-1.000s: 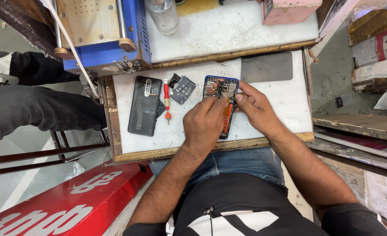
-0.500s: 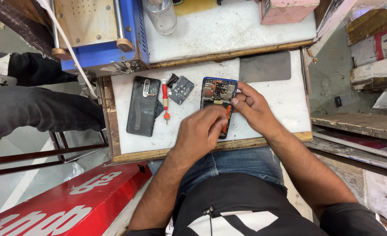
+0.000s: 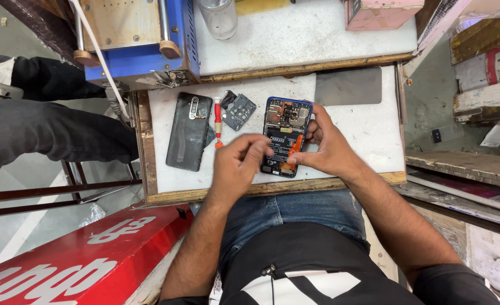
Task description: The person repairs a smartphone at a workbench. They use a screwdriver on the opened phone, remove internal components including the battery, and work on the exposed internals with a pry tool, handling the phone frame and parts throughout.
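An open phone [image 3: 284, 135] with a blue edge lies on the white table [image 3: 368, 135], its insides showing, and the right hand [image 3: 326, 148] rests on its right side with fingers curled around the edge, holding it there. The left hand [image 3: 239, 164] floats just beside the phone's lower left part with its fingers bent and a little apart, holding nothing I can see. To the left lie 1 dark back cover [image 3: 189, 131], 1 small red screwdriver [image 3: 217, 121] and 1 small grey part [image 3: 239, 111].
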Tool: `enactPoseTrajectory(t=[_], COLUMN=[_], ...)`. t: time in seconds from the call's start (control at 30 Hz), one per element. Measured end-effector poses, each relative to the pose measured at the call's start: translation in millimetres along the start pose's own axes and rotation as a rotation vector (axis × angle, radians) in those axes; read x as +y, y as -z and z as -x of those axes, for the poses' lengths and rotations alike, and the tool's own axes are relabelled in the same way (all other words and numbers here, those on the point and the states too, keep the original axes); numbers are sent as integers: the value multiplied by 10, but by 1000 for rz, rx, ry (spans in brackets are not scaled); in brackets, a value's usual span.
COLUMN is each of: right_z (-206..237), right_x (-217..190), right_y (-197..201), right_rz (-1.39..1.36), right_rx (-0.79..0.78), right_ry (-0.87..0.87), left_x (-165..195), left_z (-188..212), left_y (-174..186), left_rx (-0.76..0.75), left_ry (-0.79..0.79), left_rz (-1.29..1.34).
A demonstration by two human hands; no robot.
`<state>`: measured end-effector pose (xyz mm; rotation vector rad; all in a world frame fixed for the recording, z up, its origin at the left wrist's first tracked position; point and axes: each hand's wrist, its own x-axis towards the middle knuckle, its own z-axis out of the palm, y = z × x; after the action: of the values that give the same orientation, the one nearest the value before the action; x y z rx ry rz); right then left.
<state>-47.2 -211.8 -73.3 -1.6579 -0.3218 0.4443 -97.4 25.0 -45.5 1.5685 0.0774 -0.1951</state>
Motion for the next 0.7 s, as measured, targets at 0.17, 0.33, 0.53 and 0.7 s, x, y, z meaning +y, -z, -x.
enactPoseTrajectory(t=[0.17, 0.33, 0.53, 0.7], right_z=[14, 16, 22, 21], right_x=[59, 98, 94, 56], right_y=[15, 35, 53, 20], right_rz=[16, 21, -45, -11], right_rx=[-14, -28, -62, -64], right_ry=[27, 57, 53, 65], left_x=[121, 231, 317, 401], left_z=[-71, -75, -106, -102], left_y=[33, -68, -131, -99], left_rx=[175, 201, 198, 133], left_ry=[-311, -467, -491, -435], left_rz=[-551, -707, -845, -859])
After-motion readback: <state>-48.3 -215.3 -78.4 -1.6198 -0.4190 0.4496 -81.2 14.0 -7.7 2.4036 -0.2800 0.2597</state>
